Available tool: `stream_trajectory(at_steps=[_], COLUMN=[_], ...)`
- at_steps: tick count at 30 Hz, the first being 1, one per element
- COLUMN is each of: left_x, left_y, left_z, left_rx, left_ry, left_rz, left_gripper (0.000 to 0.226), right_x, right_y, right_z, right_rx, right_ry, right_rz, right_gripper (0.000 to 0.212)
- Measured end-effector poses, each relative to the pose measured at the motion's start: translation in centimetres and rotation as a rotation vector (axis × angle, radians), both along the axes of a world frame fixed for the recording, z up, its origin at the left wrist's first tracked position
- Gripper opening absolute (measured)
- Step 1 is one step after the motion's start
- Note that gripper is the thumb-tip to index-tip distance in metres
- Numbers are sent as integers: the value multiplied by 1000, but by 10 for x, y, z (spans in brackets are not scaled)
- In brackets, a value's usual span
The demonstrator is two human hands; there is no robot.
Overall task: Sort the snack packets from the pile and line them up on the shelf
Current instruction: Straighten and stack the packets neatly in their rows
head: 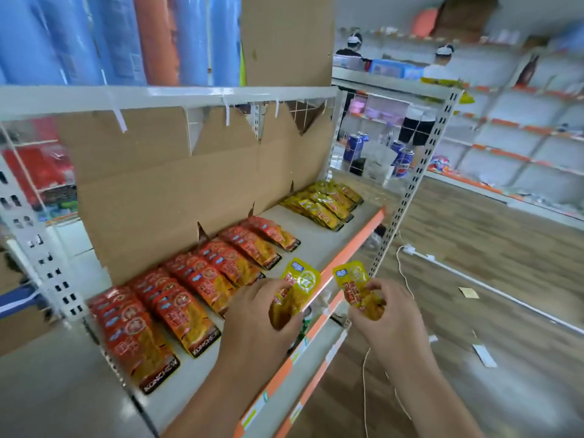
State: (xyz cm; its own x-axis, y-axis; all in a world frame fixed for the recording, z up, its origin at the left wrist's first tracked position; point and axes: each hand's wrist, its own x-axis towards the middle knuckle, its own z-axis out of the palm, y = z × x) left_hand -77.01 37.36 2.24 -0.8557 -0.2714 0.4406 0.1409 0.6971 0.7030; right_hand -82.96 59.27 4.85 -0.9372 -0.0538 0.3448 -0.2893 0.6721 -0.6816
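Note:
My left hand (259, 314) grips a yellow snack packet (298, 284) over the front edge of the white shelf (319, 245). To its right, just off the shelf, my right hand (384, 311) pinches a second yellow packet (354, 284). Red packets (189, 286) lie in several overlapping rows across the left and middle of the shelf. At the far right end sits a group of yellow packets (325, 205). The pile the packets come from is not in view.
Cardboard (177, 184) backs the shelf. An orange price strip (354, 245) runs along its front edge, with a lower shelf (319, 352) beneath. Blue and orange rolls (126, 39) stand on the shelf above. Two people stand behind distant shelving; wooden floor lies right.

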Motion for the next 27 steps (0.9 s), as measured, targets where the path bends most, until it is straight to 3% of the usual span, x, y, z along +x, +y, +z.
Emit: stream_trajectory(at_steps=[11, 20, 27], left_x=[-165, -263, -354], left_y=[-7, 16, 56], left_z=[-2, -29, -60], left_rx=[25, 18, -33], left_ry=[6, -42, -82], left_rz=[-42, -21, 243], left_gripper=[44, 41, 49], right_x=[-159, -281, -425], right_y=[-1, 13, 34], right_z=[1, -24, -56], right_rx=[9, 6, 30], right_ry=[-65, -96, -137], right_rz=[-48, 43, 211], right_gripper=[38, 36, 38])
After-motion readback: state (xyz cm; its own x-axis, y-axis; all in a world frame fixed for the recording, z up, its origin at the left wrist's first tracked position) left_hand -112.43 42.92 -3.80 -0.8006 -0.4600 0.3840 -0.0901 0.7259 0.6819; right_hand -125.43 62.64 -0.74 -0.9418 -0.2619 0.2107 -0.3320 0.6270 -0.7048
